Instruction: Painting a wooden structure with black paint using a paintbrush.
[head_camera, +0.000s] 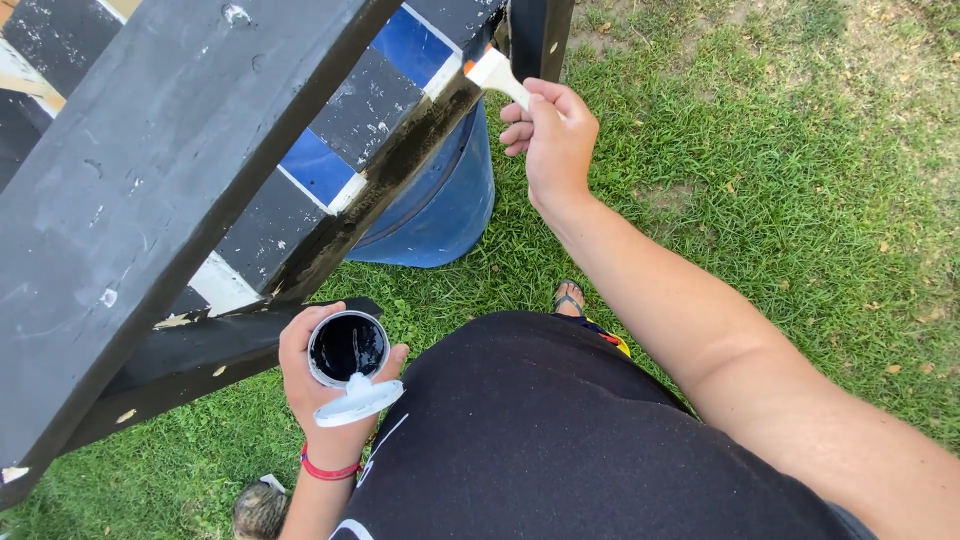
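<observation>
My right hand grips the white handle of a paintbrush whose bristles press against the wet black edge of a slanted wooden plank at the top centre. My left hand, with a red band at the wrist, holds a small round can of black paint together with its white lid, low in the view beside my black shirt.
A large black-painted beam crosses the left side, with black, blue and white panels behind it. A blue barrel stands under the plank. Grass covers the ground; my sandalled foot shows below the barrel.
</observation>
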